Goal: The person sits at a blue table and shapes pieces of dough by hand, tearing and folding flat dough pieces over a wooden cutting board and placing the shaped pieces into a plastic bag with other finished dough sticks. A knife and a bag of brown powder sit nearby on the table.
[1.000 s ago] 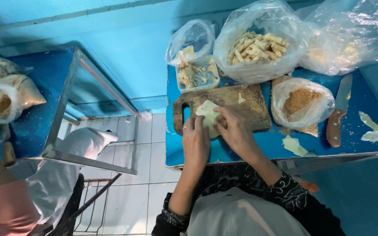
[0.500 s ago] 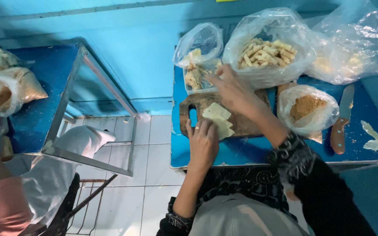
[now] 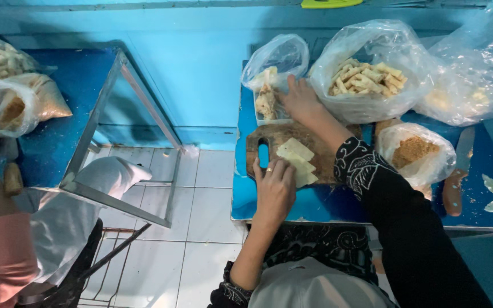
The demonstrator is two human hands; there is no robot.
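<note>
My left hand [image 3: 275, 187] lies flat on the wooden cutting board [image 3: 315, 149], fingers touching a pale square wrapper sheet [image 3: 296, 159] that rests on it. My right hand [image 3: 300, 100] reaches far across the board to the small clear bag of filling pieces [image 3: 272, 77] at the back left of the blue table [image 3: 246, 197]. Its fingers are at the bag's mouth; whether they hold anything is hidden. A black patterned sleeve covers my right arm.
A big clear bag of rolled sticks [image 3: 366, 77] and a bag of brown crumbs [image 3: 416, 153] stand behind the board. A knife [image 3: 456, 177] lies at the right. Another person [image 3: 7, 239] works at a second blue table [image 3: 58, 125] on the left.
My right hand has left the wrapper and stretched forward to the small bag. My left hand has stayed on the board by the wrapper.
</note>
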